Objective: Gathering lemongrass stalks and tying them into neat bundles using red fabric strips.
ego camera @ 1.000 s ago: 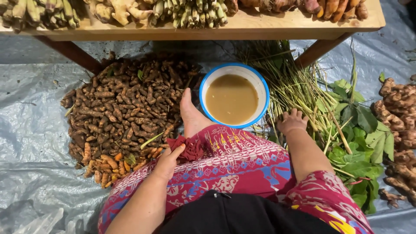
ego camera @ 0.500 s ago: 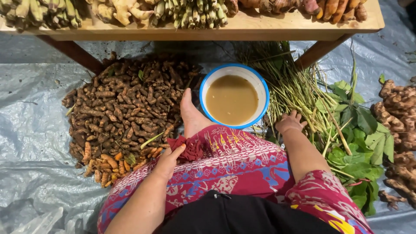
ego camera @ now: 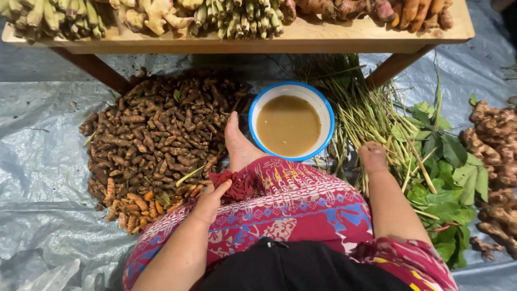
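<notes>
I sit on the ground in a red patterned skirt (ego camera: 291,210), with one bare foot (ego camera: 237,143) stretched out in front. My left hand (ego camera: 210,199) pinches a bunched dark red fold of cloth (ego camera: 239,186) at the skirt's edge, beside a pile of brown turmeric roots (ego camera: 156,140). My right hand (ego camera: 372,157) is curled on a bundle of lemongrass stalks (ego camera: 366,108). Between the hands stands a blue-rimmed white bowl (ego camera: 326,110) of murky brown liquid, just right of my foot.
A low wooden table (ego camera: 301,40) along the top carries rows of roots and stalks. Green leaves (ego camera: 441,161) lie right of the lemongrass, and pale ginger-like roots (ego camera: 495,145) at the far right. A grey plastic sheet (ego camera: 37,178) covers the ground.
My right hand's fingers, spread over the lemongrass before, have curled in on the stalks. The left hand stays on the red cloth.
</notes>
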